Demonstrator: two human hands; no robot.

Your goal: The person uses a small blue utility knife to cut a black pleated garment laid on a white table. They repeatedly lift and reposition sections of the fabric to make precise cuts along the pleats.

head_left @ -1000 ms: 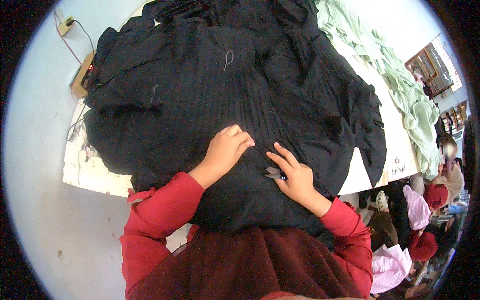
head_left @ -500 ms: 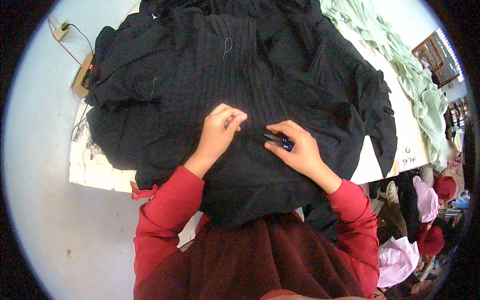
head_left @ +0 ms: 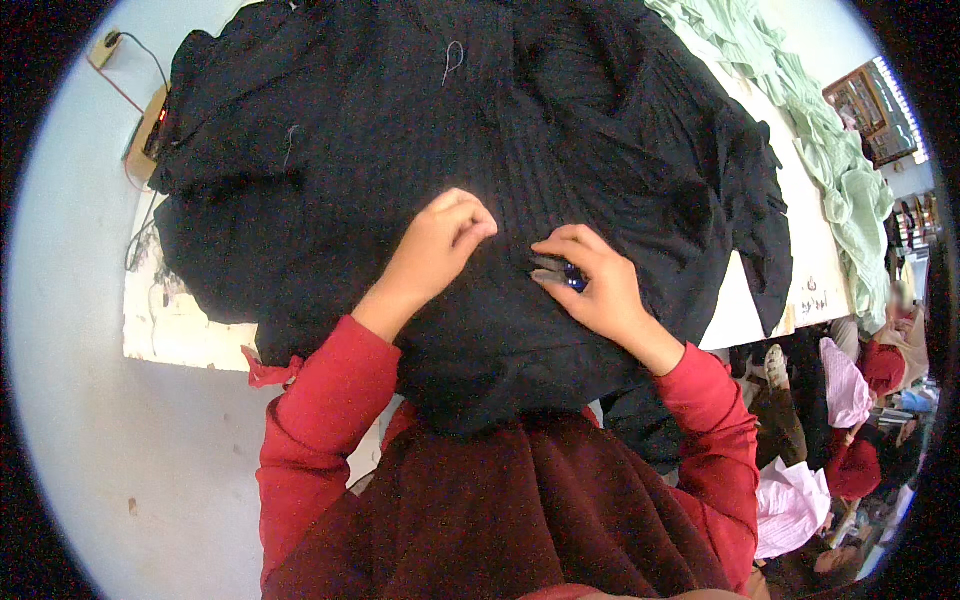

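Note:
A large black garment (head_left: 350, 230) with narrow pleats down its middle lies spread before me, its near edge reaching my lap. My left hand (head_left: 435, 245) is over the pleats, thumb and fingertips pinched together; what they hold, if anything, is too small to make out. Just to the right, my right hand (head_left: 612, 292) grips small blue thread snips (head_left: 574, 278), their dark blades pointing toward the left hand. A pale loop of loose thread (head_left: 446, 75) rests on the garment farther up, and another bit of thread (head_left: 290, 145) lies at the left.
The garment covers most of a pale table (head_left: 185, 335). Light green cloth (head_left: 835, 185) runs along the table's right side. At the left edge sit a power strip (head_left: 150, 130) and cables. Several people, one in a pink striped garment (head_left: 795, 510), are at the lower right.
The view has shifted slightly, so the garment and table appear higher and farther left. Both hands keep nearly the same poses; the snips stay in my right hand.

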